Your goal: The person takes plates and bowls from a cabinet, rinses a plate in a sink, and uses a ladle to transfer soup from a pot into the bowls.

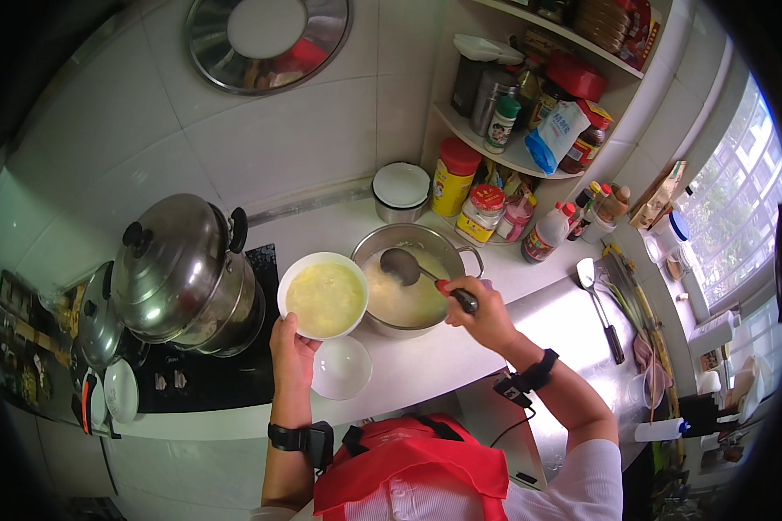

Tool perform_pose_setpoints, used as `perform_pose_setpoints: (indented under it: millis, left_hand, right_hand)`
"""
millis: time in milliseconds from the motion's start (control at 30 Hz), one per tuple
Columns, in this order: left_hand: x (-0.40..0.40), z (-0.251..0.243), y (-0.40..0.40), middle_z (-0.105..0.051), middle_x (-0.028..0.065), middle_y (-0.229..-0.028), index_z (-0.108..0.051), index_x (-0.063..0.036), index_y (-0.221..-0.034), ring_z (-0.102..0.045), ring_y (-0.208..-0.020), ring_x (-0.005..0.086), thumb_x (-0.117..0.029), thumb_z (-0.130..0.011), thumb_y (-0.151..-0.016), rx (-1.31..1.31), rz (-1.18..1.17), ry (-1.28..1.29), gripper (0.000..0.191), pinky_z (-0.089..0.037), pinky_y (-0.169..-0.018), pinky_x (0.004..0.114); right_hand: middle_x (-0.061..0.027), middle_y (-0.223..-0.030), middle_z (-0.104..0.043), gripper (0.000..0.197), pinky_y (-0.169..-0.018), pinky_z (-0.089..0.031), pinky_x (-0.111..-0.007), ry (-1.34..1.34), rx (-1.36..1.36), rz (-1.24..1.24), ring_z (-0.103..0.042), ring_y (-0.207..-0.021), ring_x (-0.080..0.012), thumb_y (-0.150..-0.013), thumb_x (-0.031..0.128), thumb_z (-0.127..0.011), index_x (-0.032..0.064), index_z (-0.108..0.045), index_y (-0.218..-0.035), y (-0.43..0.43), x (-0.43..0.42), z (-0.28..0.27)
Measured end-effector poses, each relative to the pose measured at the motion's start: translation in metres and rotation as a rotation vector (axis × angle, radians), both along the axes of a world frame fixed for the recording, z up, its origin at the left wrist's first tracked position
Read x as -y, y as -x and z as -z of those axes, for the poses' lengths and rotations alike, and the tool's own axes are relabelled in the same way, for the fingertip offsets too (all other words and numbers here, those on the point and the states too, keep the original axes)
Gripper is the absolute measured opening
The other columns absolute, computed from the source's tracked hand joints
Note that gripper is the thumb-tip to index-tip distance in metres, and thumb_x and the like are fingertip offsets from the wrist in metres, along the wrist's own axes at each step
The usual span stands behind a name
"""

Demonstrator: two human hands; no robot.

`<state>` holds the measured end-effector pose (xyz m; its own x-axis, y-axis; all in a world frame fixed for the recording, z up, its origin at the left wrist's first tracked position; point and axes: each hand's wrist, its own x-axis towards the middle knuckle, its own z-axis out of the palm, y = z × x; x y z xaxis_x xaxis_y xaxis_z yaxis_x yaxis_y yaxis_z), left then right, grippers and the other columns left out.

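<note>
My left hand [293, 345] holds a white bowl [323, 296] of pale yellow soup by its lower left rim, above the white counter. An empty white bowl [342, 368] stands on the counter just below it. In my right hand [482, 312] is the black and red handle of a soup ladle [401, 266]. The ladle's dark round head is over the steel pot [407, 325], at the surface of the cloudy soup [391, 296]; whether it dips in, I cannot tell. The pot stands on the counter, right of the held bowl.
A large lidded steel steamer pot [182, 273] stands on the black cooktop [202, 384] at left. Behind the soup pot are a lidded canister [401, 192] and several jars [481, 211]. Sauce bottles [549, 233] stand at the right, a spatula [601, 309] on the steel surface [560, 325].
</note>
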<state>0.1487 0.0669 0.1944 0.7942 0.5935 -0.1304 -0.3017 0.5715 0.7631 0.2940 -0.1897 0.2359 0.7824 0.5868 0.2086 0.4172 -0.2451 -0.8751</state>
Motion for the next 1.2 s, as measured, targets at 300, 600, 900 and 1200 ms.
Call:
perform_pose_setpoints:
  millis: [300,600,900,1200]
  left_hand:
    - [-0.003,-0.002,0.005,-0.053,0.0138,-0.11,-0.044,-0.0006,-0.111,-0.056,-0.098,0.0232,-0.025,-0.048,-0.087,0.004,0.001,0.005,0.034,-0.048,-0.082,0.037]
    - [-0.003,-0.003,0.01,-0.051,0.0151,-0.111,-0.043,0.0002,-0.112,-0.056,-0.099,0.024,-0.026,-0.048,-0.087,-0.006,0.013,-0.018,0.037,-0.047,-0.084,0.038]
    - [-0.002,-0.001,0.008,-0.053,0.0149,-0.109,-0.043,0.0004,-0.111,-0.057,-0.097,0.0234,-0.026,-0.049,-0.087,-0.008,0.011,-0.008,0.036,-0.049,-0.082,0.037]
    - [0.005,0.002,0.008,-0.053,0.0157,-0.109,-0.043,0.0011,-0.111,-0.057,-0.096,0.0236,-0.027,-0.05,-0.086,-0.007,0.054,0.007,0.038,-0.049,-0.082,0.037]
  right_hand:
    - [-0.0154,-0.077,-0.059,0.023,-0.055,-0.054,-0.033,-0.252,-0.627,0.148,-0.062,-0.06,-0.0255,-0.088,0.018,-0.046,0.0008,-0.044,-0.104,-0.004,-0.02,0.008]
    - [-0.0188,-0.078,-0.058,0.03,-0.054,-0.053,-0.035,-0.375,-0.792,0.303,-0.061,-0.059,-0.0273,-0.086,0.025,-0.047,0.0005,-0.043,-0.103,-0.012,0.012,-0.005]
    - [-0.0194,-0.073,-0.059,0.027,-0.05,-0.053,-0.033,-0.391,-0.63,0.283,-0.061,-0.056,-0.0269,-0.088,0.023,-0.045,-0.0004,-0.042,-0.102,-0.014,0.027,-0.023]
    - [-0.0192,-0.075,-0.059,0.034,-0.052,-0.052,-0.033,-0.331,-0.685,0.368,-0.061,-0.057,-0.0271,-0.086,0.029,-0.048,-0.0017,-0.045,-0.1,-0.019,0.035,-0.026]
